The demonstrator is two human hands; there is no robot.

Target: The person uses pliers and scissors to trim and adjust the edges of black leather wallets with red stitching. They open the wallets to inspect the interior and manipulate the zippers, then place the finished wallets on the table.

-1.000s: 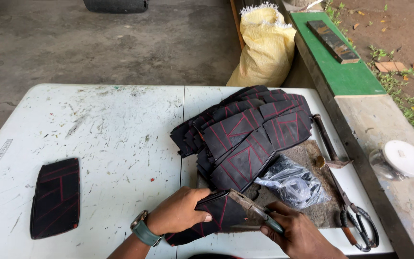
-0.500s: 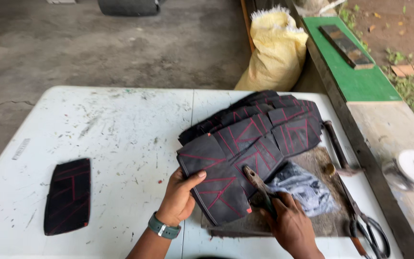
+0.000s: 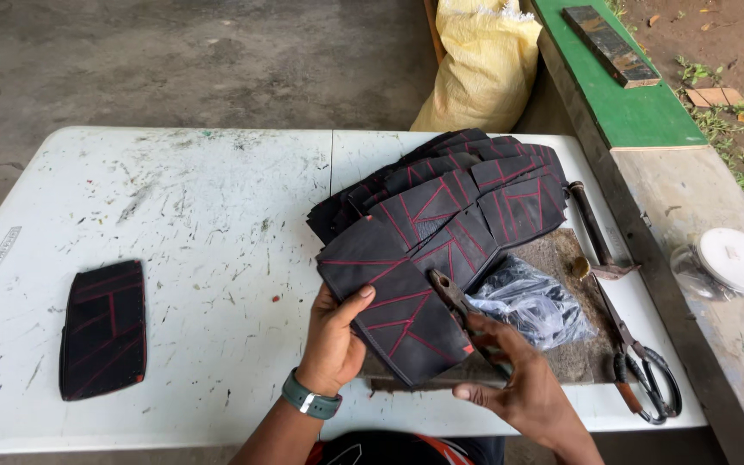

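Your left hand [image 3: 331,340] held a black leather panel w/ red stitching [image 3: 393,301] from underneath, thumb pinching its lower edge, panel just above the white bench [image 3: 200,215], in front of the fanned stack of similar panels [image 3: 449,185]. Your right hand [image 3: 523,383] had its grip closed round a rusty metal tool [image 3: 462,306] lying across the panel's right edge. A clear plastic bag [image 3: 531,301] lay on the worn board; contents couldn't be made out. Scissors [image 3: 639,362] sat at right, one panel [image 3: 103,327] lay apart at left.
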